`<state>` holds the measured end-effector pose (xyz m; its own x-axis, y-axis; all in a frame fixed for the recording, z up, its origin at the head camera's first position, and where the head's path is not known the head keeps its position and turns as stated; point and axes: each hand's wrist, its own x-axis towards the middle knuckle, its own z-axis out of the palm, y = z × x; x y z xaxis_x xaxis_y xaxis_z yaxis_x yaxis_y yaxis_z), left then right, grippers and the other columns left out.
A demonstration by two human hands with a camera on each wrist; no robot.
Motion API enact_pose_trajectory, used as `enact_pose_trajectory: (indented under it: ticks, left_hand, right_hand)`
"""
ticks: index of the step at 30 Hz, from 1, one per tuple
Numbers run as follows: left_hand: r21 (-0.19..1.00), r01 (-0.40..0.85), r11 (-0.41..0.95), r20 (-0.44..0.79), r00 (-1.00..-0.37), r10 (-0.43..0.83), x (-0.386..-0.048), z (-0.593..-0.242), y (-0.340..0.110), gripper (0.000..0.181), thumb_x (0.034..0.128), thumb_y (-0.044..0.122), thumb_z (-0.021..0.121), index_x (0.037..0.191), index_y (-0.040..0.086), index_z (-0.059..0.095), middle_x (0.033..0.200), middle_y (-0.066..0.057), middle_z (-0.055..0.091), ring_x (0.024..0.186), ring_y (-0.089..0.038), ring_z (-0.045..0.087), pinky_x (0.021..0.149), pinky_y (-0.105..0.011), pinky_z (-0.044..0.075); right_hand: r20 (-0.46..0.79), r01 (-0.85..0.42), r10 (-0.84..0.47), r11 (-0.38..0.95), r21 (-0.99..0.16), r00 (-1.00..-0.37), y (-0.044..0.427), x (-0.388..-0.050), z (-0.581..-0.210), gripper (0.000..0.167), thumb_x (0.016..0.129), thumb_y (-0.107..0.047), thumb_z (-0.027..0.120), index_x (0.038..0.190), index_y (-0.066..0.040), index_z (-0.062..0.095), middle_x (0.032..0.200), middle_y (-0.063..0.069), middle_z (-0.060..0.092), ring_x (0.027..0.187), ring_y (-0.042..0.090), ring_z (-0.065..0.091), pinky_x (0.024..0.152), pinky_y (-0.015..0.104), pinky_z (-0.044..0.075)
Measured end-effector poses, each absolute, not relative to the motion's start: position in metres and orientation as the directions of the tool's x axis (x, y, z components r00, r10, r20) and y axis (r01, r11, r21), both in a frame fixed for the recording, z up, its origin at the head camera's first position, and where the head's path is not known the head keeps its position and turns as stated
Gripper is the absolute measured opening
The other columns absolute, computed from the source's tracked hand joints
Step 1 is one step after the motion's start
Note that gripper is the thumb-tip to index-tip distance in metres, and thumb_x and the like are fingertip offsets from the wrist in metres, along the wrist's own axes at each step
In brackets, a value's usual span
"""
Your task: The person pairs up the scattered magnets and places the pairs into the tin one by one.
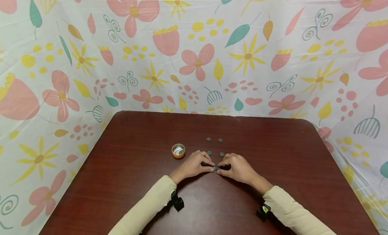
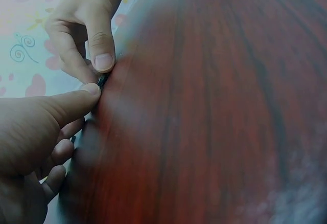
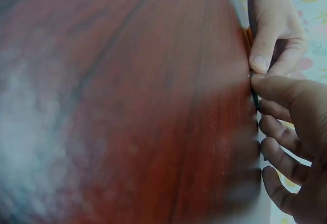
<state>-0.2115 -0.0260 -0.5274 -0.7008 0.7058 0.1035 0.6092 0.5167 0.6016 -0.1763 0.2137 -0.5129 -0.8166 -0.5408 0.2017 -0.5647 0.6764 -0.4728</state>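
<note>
Two small dark discs, a left one (image 1: 214,168) and a right one (image 1: 217,168), lie close together between the fingertips of both hands in the head view. The left hand (image 1: 195,164) pinches the left disc between thumb and index finger. From the other side, the right hand (image 1: 237,167) pinches the right disc the same way. Both wrist views show the thumbs nearly meeting over a dark sliver (image 2: 102,80) at the tabletop; how far the discs overlap cannot be told.
Beyond the hands, grey discs lie in two rows: far left (image 1: 208,139), far right (image 1: 220,140), near left (image 1: 209,153), near right (image 1: 222,154). A small orange-rimmed round tin (image 1: 178,150) stands left of them on the brown table (image 1: 145,134). Floral cloth (image 1: 194,60) hangs behind.
</note>
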Motion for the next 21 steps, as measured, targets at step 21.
enact_pose_trajectory:
  ticks: [21]
  left_hand:
    - [0.606,0.601,0.521,0.097,-0.706,0.702,-0.2103,-0.5268,-0.0267,0.027,0.0944,0.035,0.075,0.118,0.023,0.079,0.110,0.010,0.067,0.099,-0.008,0.054,0.090,-0.029,0.045]
  right_hand:
    - [0.189,-0.548,-0.531,0.678,-0.490,-0.826,0.2126,-0.1775,-0.5141,0.020,0.086,-0.029,0.086,0.103,-0.018,0.083,0.097,-0.009,0.072,0.084,0.008,0.063,0.068,0.025,0.050]
